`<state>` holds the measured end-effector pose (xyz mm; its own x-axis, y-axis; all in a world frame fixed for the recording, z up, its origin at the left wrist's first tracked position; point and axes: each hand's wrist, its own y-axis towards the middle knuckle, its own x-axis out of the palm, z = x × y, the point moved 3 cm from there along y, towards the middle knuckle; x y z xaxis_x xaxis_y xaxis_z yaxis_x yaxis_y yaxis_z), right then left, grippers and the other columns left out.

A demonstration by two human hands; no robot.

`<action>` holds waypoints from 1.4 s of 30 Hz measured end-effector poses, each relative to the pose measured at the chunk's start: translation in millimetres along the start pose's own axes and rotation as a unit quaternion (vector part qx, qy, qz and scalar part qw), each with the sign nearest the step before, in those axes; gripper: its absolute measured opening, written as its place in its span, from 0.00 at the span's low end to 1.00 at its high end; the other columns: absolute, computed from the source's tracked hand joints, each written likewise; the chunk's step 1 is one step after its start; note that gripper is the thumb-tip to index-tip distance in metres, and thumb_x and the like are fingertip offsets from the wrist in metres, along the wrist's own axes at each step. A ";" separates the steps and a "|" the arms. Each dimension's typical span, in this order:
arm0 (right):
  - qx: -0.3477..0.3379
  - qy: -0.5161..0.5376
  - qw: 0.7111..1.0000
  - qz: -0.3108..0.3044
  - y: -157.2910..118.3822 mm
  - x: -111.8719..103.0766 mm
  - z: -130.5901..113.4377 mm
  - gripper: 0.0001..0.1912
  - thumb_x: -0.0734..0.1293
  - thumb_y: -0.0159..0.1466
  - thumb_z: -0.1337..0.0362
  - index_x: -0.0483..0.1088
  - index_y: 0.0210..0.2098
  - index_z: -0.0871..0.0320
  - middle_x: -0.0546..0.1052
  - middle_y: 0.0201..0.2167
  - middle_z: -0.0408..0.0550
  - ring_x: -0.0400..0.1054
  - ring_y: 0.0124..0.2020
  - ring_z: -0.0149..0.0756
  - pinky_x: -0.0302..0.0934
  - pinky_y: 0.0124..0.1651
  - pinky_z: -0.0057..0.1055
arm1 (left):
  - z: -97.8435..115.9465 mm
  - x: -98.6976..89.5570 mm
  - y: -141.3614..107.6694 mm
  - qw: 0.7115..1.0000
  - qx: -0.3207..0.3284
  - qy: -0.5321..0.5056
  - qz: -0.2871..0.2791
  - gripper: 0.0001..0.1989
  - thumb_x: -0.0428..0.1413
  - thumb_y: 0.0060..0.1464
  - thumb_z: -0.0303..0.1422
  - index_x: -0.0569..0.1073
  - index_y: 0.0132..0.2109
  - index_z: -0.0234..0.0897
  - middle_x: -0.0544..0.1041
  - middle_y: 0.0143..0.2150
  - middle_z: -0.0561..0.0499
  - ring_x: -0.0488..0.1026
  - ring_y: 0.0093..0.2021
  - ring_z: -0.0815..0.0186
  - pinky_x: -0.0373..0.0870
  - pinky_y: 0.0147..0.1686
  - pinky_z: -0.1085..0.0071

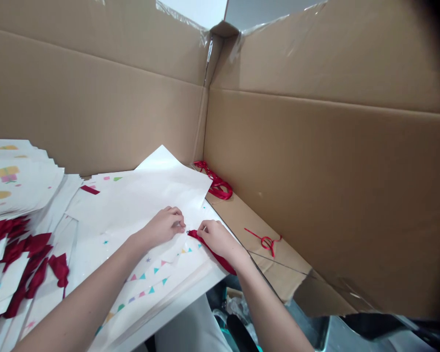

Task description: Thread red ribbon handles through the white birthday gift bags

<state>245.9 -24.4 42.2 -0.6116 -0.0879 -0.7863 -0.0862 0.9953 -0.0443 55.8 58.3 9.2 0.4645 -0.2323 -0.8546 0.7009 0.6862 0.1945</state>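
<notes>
Views: 1, head-worn
Position: above and behind the right hand
Facing: forward and down, past that hand
Nearness: close

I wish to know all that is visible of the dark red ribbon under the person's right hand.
The dark red ribbon is a flat, soft band with a satin-like sheen, lying in loose folds, not tied. Its narrow end reaches a small metal ring on the bunting-printed white paper bag, and it runs diagonally down across the bag. The right hand rests on it, and the left hand is close beside its end.
</notes>
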 end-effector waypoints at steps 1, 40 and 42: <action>0.003 0.003 1.000 0.001 -0.7 0.5 0.2 0.10 0.63 0.66 0.63 0.74 0.30 0.57 0.80 0.37 0.53 0.71 0.38 0.37 0.56 0.39 0.27 | 0.6 0.3 0.6 1.000 -0.002 0.005 0.000 0.07 0.57 0.60 0.36 0.79 0.37 0.42 0.76 0.47 0.49 0.69 0.50 0.57 0.65 0.52 0.60; -0.002 0.014 0.998 0.054 -2.8 7.1 -0.5 0.12 0.62 0.69 0.64 0.76 0.35 0.57 0.80 0.37 0.53 0.70 0.37 0.37 0.55 0.38 0.28 | -14.6 16.9 11.1 0.977 0.049 0.205 -0.030 0.16 0.44 0.69 0.33 0.76 0.40 0.41 0.75 0.47 0.47 0.67 0.44 0.59 0.64 0.43 0.64; -0.008 0.016 0.998 0.057 -3.0 7.6 -1.3 0.12 0.61 0.69 0.64 0.75 0.35 0.57 0.80 0.37 0.52 0.70 0.37 0.37 0.54 0.38 0.28 | -15.4 16.9 11.1 0.978 0.052 0.198 -0.027 0.16 0.44 0.69 0.34 0.76 0.40 0.41 0.75 0.47 0.46 0.67 0.44 0.59 0.64 0.43 0.64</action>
<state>240.5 -28.1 37.1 -0.6429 0.0234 -0.7656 -0.0272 0.9982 0.0534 63.1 72.6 -10.5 0.1935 0.0339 -0.9805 0.7795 0.6016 0.1746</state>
